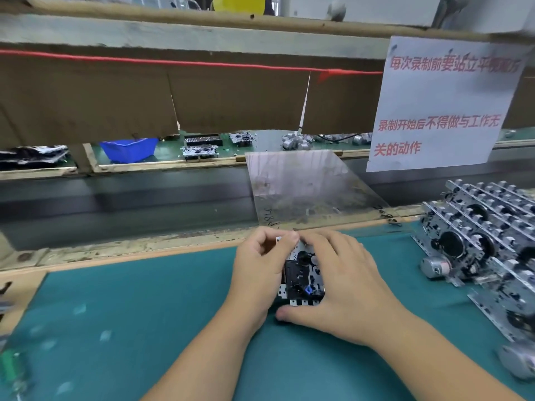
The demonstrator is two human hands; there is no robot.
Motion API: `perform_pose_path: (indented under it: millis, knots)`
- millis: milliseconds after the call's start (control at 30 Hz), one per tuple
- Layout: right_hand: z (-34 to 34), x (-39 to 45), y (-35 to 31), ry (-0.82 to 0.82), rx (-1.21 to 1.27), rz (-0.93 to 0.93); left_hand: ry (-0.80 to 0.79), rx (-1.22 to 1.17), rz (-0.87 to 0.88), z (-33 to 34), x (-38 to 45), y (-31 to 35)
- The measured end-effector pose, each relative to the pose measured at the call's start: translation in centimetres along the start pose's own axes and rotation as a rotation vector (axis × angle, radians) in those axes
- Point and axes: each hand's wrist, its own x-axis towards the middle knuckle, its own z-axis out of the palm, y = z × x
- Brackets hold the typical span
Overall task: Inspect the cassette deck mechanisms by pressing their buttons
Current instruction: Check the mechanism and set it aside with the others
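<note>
Both hands, left hand (262, 264) and right hand (341, 282), apparently grip 1 cassette deck mechanism (301, 277).

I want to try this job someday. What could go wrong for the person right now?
The small metal cassette deck mechanism is gripped by the left hand and right hand above the teal work mat; it might slip and drop. Fingers crowd its far edge, so a wrong button could get pressed. The right forearm is near the leaning stack of metal mechanisms, which might topple if bumped.
</note>
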Motion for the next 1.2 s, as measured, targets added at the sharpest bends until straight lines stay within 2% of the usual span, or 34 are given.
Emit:
perform_pose_path:
  millis: [267,400,633,767,1000,1200]
  knots:
    - [-0.4,0.4,0.3,-0.006,0.029,-0.021,-0.007,0.015,0.030,0.1,-0.3,0.0]
    - [-0.3,0.1,1.0,-0.042,0.131,-0.088,0.014,0.008,0.034,0.2,-0.4,0.0]
    - [-0.4,0.3,2.0,0.036,0.310,-0.127,0.116,-0.166,-0.127,-0.1,0.5,0.4]
    - [-0.3,0.1,2.0,-0.006,0.356,-0.126,0.123,-0.177,-0.132,-0.1,0.6,0.4]
    - [-0.5,0.3,1.9,0.037,0.337,-0.119,0.119,-0.171,-0.138,-0.1,0.7,0.4]
    - [-0.5,0.5,2.0,-0.022,0.226,-0.093,0.110,-0.148,-0.102,-0.2,0.7,0.0]
